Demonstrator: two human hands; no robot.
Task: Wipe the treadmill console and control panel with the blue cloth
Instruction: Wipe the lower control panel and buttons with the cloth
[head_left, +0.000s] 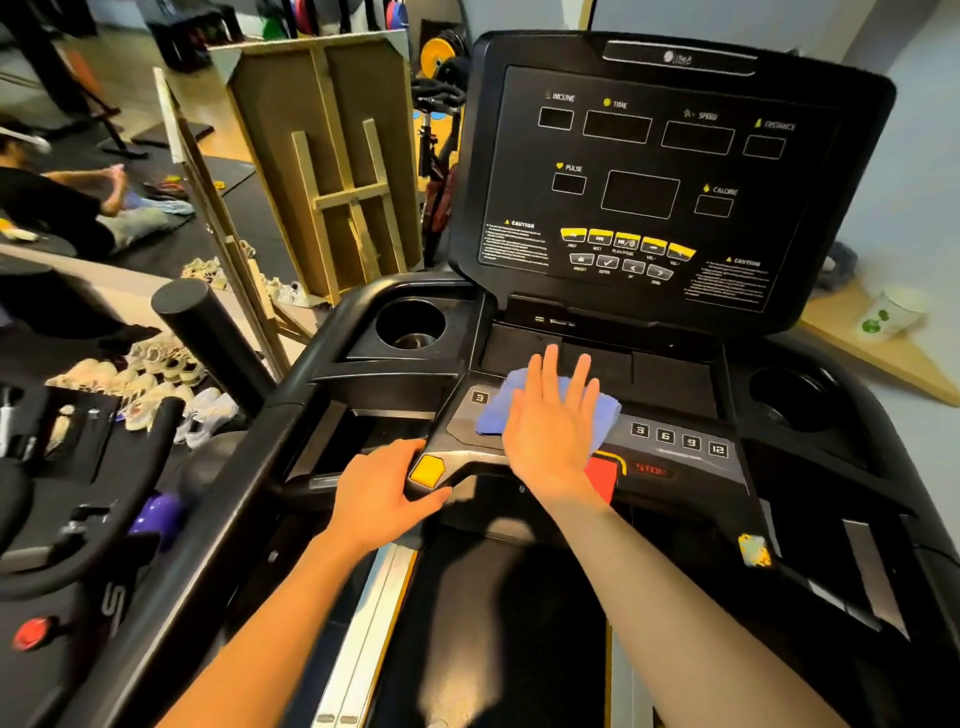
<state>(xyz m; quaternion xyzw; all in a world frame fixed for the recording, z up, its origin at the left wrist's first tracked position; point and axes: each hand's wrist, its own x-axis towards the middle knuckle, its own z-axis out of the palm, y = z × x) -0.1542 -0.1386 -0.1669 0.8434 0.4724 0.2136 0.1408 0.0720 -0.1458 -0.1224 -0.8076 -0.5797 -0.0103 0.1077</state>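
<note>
The black treadmill console (670, 171) stands upright ahead, with dark display windows and a row of yellow buttons. Below it lies the grey control panel (680, 441) with numbered keys and a red stop button. A blue cloth (498, 410) is spread on the middle of that panel. My right hand (550, 426) lies flat on the cloth, fingers spread and pointing toward the console. My left hand (379, 493) grips the front edge of the panel beside a yellow button (427, 470), thumb underneath.
Round cup holders sit left (410, 325) and right (789, 397) of the panel. A black handrail (208, 332) rises at the left. Wooden frames (322, 171), several shoes (156, 384) on the floor and a seated person (57, 202) are further left. A paper cup (888, 314) stands at the right.
</note>
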